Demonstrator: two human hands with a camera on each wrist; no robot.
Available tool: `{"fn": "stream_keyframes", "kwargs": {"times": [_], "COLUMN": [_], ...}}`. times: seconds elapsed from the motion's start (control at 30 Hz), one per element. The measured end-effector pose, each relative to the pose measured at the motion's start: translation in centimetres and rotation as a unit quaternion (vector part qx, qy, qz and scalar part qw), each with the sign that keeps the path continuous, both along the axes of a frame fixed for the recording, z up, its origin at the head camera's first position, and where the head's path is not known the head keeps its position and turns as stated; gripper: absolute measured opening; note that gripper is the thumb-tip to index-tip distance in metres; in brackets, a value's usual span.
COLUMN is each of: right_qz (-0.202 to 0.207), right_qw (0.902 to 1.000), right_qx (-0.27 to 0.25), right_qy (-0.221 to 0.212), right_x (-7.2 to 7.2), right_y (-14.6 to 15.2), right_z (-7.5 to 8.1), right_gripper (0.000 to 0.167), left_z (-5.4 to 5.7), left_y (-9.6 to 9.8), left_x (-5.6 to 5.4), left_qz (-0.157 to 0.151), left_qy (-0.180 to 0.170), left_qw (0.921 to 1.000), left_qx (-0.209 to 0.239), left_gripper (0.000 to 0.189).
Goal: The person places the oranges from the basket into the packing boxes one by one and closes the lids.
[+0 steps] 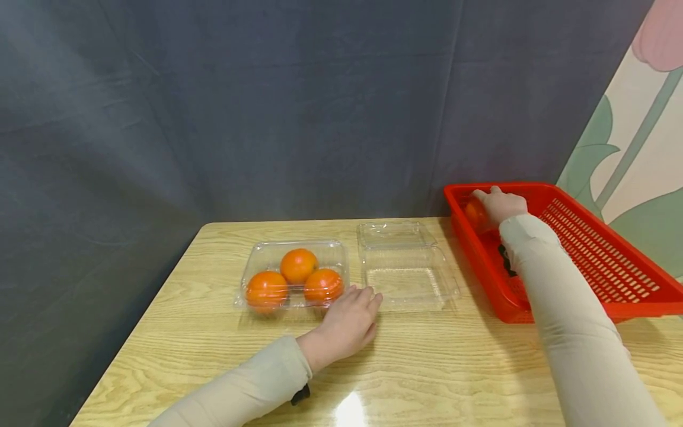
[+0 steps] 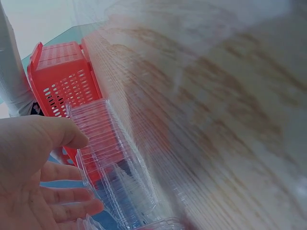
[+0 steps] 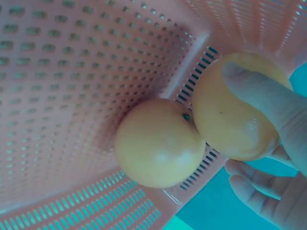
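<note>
My right hand (image 1: 503,207) reaches into the red basket (image 1: 493,279) and grips an orange (image 3: 240,108), thumb across it and fingers on the far side. Another orange (image 3: 160,143) lies against it in the basket corner. My left hand (image 1: 344,323), fingers loosely bent, is by the front right corner of a clear plastic clamshell box (image 1: 333,252); whether it touches the box I cannot tell. Inside that box sit three oranges (image 1: 299,265). To the right, a second clear clamshell box (image 1: 405,284) stands with its lid spread back and nothing in it.
A wooden table (image 1: 427,367) carries the boxes and the basket. Behind it hangs a dark grey-blue curtain (image 1: 320,107). A flower-patterned panel (image 1: 640,154) is at the right, beyond the basket. A small black object (image 1: 506,260) shows beside the right sleeve.
</note>
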State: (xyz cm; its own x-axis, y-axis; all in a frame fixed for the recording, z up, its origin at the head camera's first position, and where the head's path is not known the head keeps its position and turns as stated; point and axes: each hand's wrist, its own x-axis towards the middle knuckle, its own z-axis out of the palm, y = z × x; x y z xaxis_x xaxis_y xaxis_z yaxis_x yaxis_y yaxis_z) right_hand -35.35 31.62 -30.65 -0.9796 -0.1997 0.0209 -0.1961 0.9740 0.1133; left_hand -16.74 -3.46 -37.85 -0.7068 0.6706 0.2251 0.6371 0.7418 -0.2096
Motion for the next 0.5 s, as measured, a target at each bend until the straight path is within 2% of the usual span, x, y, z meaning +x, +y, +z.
{"fn": "stream_keyframes", "kwargs": {"times": [0.5], "right_qz": [-0.003], "right_qw": [1.0000], "right_qx": [0.003], "right_qy": [0.004], "right_x": [0.7], "right_y": [-0.2], "right_z": [1.8], "right_gripper": [0.068], "left_z": [-0.1], "left_y": [0.0], "left_x": [-0.3], "left_qz": [0.002], "left_qy": [-0.002], "left_qw": [1.0000], "left_qx": [-0.003], "left_gripper": [0.048]}}
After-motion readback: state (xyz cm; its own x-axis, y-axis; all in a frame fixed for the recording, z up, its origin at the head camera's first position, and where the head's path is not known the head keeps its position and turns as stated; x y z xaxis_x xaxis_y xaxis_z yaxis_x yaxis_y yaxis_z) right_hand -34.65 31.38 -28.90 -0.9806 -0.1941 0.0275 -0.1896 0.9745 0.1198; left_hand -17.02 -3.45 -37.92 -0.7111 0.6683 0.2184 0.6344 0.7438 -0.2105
